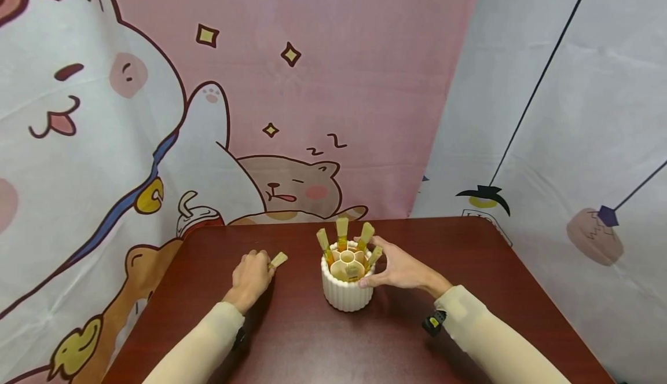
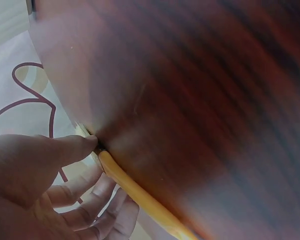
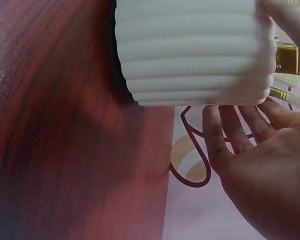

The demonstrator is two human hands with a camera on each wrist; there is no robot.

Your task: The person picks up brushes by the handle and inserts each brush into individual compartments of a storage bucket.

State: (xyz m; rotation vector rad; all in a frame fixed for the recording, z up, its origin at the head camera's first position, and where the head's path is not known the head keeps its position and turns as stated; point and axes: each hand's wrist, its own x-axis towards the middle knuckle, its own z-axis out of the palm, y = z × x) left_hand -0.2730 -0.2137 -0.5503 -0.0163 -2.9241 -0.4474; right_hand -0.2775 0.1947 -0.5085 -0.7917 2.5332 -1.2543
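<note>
On the left, my left hand point(image 1: 251, 277) pinches a paintbrush point(image 2: 140, 197) near its bristles, thumb on one side and fingers on the other. Its pale bristles point(image 1: 279, 259) point right and its orange-yellow handle runs close over the tabletop in the left wrist view. A white ribbed pot point(image 1: 347, 298) stands upright near the middle of the table. Round compartments divide its top, and several paintbrushes point(image 1: 341, 230) stand in it with bristles up. My right hand point(image 1: 403, 268) grips the pot from the right, thumb at the near rim and fingers round the far side.
The dark red-brown wooden table point(image 1: 312, 349) ends at a cartoon-printed cloth point(image 1: 365, 83) behind it. More printed cloth point(image 1: 563, 112) hangs along the right. A small black device point(image 1: 433, 322) sits at my right wrist.
</note>
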